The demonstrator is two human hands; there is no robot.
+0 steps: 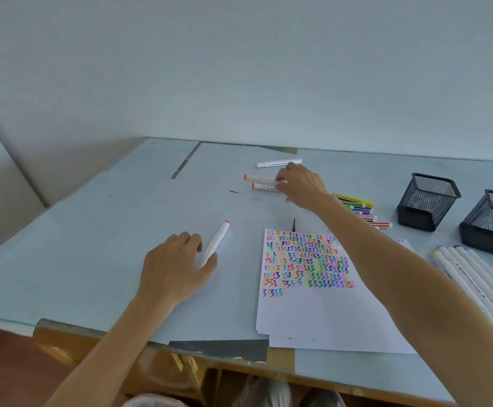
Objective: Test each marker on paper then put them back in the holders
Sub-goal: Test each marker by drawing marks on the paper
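My left hand (177, 265) lies on the table with its fingers curled round the near end of a white marker with a red cap (217, 242). My right hand (301, 185) reaches to the far middle of the table and pinches a white marker with an orange cap (258, 180). A second orange-capped marker (261, 187) lies just below it, and a third white marker (277, 163) lies beyond. The paper (312, 306) with rows of coloured squiggles lies under my right forearm. Two black mesh holders (426, 201) (492, 223) stand empty at the right.
A bunch of thin coloured felt pens (359, 211) lies behind my right forearm. Several white markers (474, 283) lie in a row at the right edge, near the holders. The table's front edge runs close to me, with shoes showing below it.
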